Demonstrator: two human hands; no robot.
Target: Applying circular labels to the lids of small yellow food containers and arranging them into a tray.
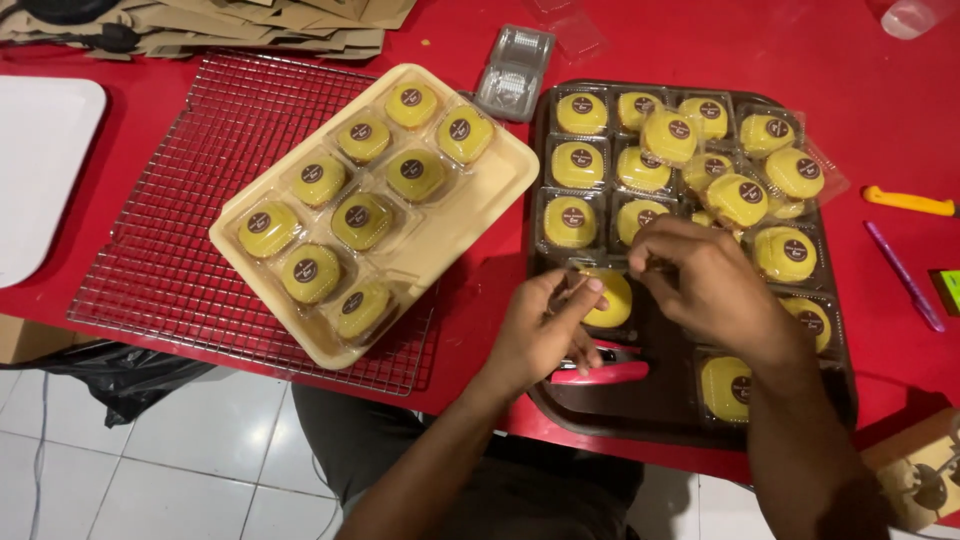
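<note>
Both hands met over the near part of the brown tray (545, 400). Left hand (540, 335) pinched the clear box (600, 297) with a yellow cake inside, and a red stapler (600, 372) lay under it. Right hand (705, 280) had its fingers curled shut on the same box's top edge. More boxed cakes (690, 160) filled the tray's far end. On the wire rack (170, 250) sat a cream tray (440, 240) of cakes, left of the brown tray, on the red table (880, 70).
</note>
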